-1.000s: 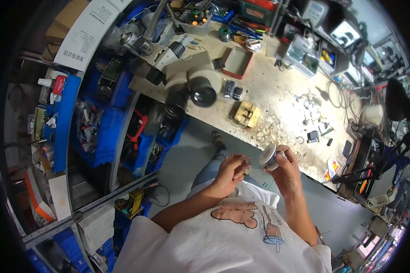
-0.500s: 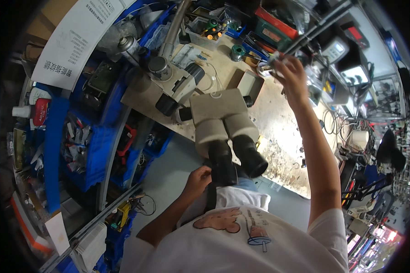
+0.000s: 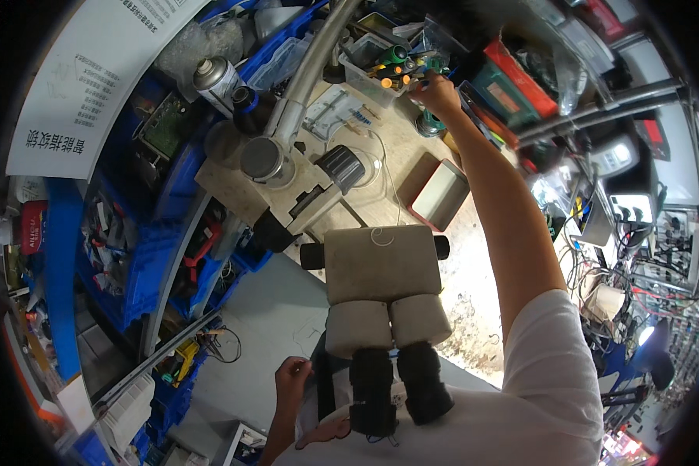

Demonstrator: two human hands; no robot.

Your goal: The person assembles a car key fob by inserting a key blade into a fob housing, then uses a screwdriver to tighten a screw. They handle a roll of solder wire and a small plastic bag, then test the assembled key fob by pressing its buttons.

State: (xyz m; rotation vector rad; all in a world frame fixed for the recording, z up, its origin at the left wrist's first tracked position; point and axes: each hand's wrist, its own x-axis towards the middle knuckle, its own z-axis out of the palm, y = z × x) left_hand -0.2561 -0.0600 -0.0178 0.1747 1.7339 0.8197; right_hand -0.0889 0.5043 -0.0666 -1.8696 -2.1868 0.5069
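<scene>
Right hand (image 3: pixel 437 97) at one o'clock of the view, fingers bent above the green spool (image 3: pixel 429 126) and just beside the orange-ended tools (image 3: pixel 396 75); cannot tell, pinching something or only touching. Left hand (image 3: pixel 293 377) at seven o'clock, above the floor (image 3: pixel 264 311), fingers curled with tips close together; perhaps a thin wire there, too small to be sure.

Done, judging from this view: right arm stretched over the bench (image 3: pixel 474 279) as far as the tool bin (image 3: pixel 365 85). Not yet done, as far as visible: lifting of any tool, or of the spool, clear of its place.

Further out, in the middle and between both hands, the microscope (image 3: pixel 380 264), with eyepieces (image 3: pixel 374 392) toward six o'clock, close over the shirt (image 3: pixel 474 396): the main obstacle, hiding part of the bench. At two o'clock, a red-edged tray (image 3: pixel 443 198); between one and two, a red-green box (image 3: pixel 512 85), close to the right forearm. Near eleven, a spray can (image 3: pixel 216 81); at nine, blue bins (image 3: pixel 144 268).
</scene>
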